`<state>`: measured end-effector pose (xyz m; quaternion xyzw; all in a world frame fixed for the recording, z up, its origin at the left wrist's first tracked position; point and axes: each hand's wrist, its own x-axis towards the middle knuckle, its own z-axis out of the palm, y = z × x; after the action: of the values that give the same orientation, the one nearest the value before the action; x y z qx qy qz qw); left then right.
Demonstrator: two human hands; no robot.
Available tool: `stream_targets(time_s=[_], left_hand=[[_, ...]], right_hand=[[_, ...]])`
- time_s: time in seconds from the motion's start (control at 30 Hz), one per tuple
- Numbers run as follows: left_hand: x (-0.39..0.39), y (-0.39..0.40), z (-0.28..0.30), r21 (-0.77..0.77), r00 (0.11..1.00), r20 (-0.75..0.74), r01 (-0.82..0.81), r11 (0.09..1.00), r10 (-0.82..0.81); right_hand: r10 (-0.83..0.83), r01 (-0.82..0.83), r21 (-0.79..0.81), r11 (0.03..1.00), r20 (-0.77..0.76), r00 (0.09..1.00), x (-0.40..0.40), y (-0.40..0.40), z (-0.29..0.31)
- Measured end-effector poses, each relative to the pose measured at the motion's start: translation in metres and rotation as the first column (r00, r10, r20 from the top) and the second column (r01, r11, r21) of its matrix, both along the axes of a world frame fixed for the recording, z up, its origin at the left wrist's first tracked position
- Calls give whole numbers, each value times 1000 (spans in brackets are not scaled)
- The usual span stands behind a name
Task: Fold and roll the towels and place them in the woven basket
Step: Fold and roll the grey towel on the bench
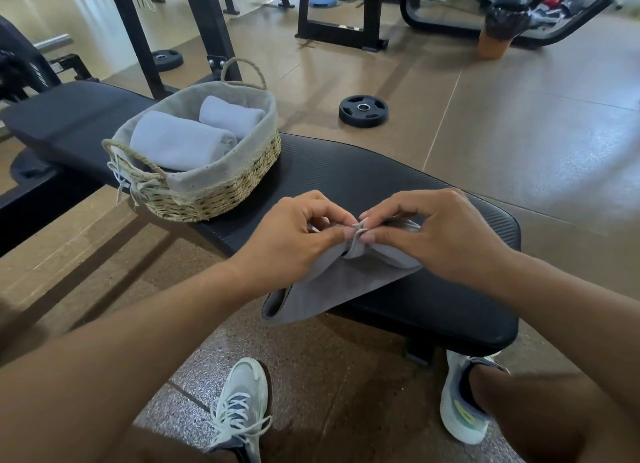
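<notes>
A grey towel (332, 286) lies on the near end of the black padded bench (433, 199), one side hanging over the front edge. My left hand (294, 234) and my right hand (429, 234) meet above it, each pinching the same bunched corner of the towel between thumb and fingers. The woven basket (214, 199) with a grey cloth lining stands on the bench to the left, beyond my left hand. Two rolled light-grey towels (180, 144) (230, 116) lie side by side inside it.
A black weight plate (363, 111) lies on the brown floor behind the bench, and a second plate (166, 60) lies farther back left. Black gym machine frames (214, 29) stand behind. My two sneakers (242, 403) (464, 400) are on the floor below the bench.
</notes>
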<state>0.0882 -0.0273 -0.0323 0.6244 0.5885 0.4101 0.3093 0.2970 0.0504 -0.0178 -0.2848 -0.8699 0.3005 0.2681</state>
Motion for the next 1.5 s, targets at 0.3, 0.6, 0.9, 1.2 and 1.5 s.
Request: stream_targets(time_s=[0.3,0.6,0.9,1.2,1.5], left_hand=[[1,-1,0,-3,1000,10,15,1000,-15],[-1,0,0,2,996,31,89,996,-90],[-1,5,3,-81,987,-95,123,989,-130],[4,7,0,-41,989,-146,-25,999,19],[4,3,3,5,994,-91,-55,998,55]], right_hand=[[-6,6,-20,1000,19,1000,-1,1,2],[-19,20,-7,1000,92,996,0,0,-3],[128,-136,84,987,91,988,-1,-1,1],[8,-19,108,994,103,995,-3,-9,1],[-109,108,29,994,34,993,-4,-9,1]])
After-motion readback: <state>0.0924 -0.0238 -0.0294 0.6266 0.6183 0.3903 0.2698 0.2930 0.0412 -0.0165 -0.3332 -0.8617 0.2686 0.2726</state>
